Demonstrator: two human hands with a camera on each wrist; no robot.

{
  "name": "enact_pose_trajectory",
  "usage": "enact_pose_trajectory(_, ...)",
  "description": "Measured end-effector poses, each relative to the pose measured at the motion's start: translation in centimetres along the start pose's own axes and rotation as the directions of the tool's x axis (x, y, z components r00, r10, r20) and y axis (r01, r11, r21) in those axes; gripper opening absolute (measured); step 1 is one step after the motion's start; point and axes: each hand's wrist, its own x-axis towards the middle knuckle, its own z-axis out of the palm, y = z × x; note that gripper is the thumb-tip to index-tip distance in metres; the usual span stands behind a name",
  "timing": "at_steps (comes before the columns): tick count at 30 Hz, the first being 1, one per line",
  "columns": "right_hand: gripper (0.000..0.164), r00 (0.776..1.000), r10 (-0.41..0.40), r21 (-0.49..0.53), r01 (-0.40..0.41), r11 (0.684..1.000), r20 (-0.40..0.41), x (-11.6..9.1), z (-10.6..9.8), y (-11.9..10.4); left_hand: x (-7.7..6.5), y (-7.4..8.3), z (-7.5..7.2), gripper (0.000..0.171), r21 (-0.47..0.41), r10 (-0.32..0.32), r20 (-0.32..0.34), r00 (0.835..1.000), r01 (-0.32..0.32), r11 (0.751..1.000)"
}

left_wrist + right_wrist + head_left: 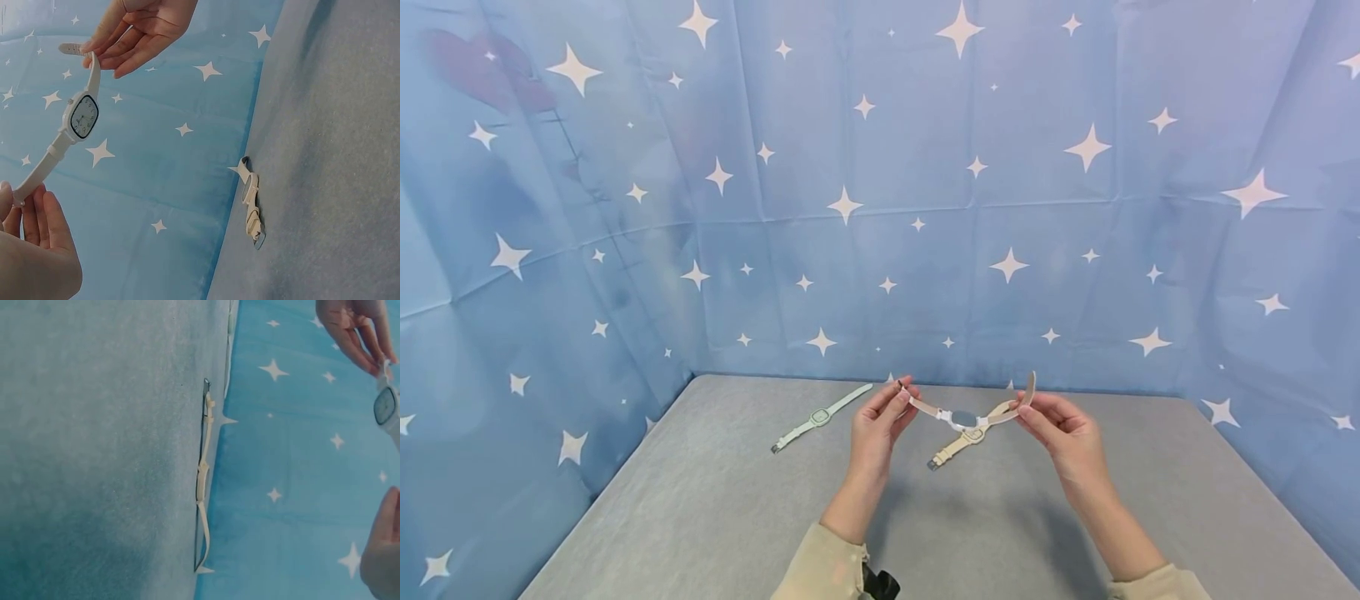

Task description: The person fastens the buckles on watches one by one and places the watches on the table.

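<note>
A white wristwatch [952, 418] hangs stretched between my two hands above the table, sagging at its case. My left hand [877, 422] pinches the buckle end of the strap between thumb and fingers. With thumb and fingertips, my right hand [1066, 433] pinches the other strap, whose tip sticks up past the fingers. The watch's rounded square dial [84, 117] shows in the left wrist view, dark-rimmed with numerals. Beneath the held watch lies a cream-yellow watch [956, 446] on the table, partly hidden behind it in the head view.
A pale green watch [822, 417] lies flat on the grey table [700, 500], left of my left hand. Blue cloth [910, 167] with white stars hangs behind the table and along its sides. A black device [882, 582] sits at my left sleeve.
</note>
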Motion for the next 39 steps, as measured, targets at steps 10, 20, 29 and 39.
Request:
enact_pose_trajectory(10,0.020,1.000,-0.004,-0.128,0.005,0.992,0.008,-0.06,0.09,-0.26,0.10,0.22,-0.07,0.035,0.034,-0.006,0.003,1.000,0.006,0.999)
enact_pose_trajectory(20,0.020,1.000,-0.015,-0.240,0.016,0.971,0.005,0.25,0.33,-0.64,0.13,0.45,0.08,0.032,0.074,-0.002,0.008,1.000,0.002,0.997)
enact_pose_trajectory(29,0.020,0.999,-0.026,-0.325,0.032,0.945,0.023,0.10,0.42,-0.68,0.16,0.41,-0.04,0.032,0.134,0.007,0.027,1.000,-0.011,0.991)
enact_pose_trajectory(39,0.023,0.997,-0.065,-0.449,0.079,0.890,0.046,-0.21,0.59,-0.75,-0.13,0.62,0.01,0.030,0.202,0.040,0.062,0.997,-0.051,0.978)
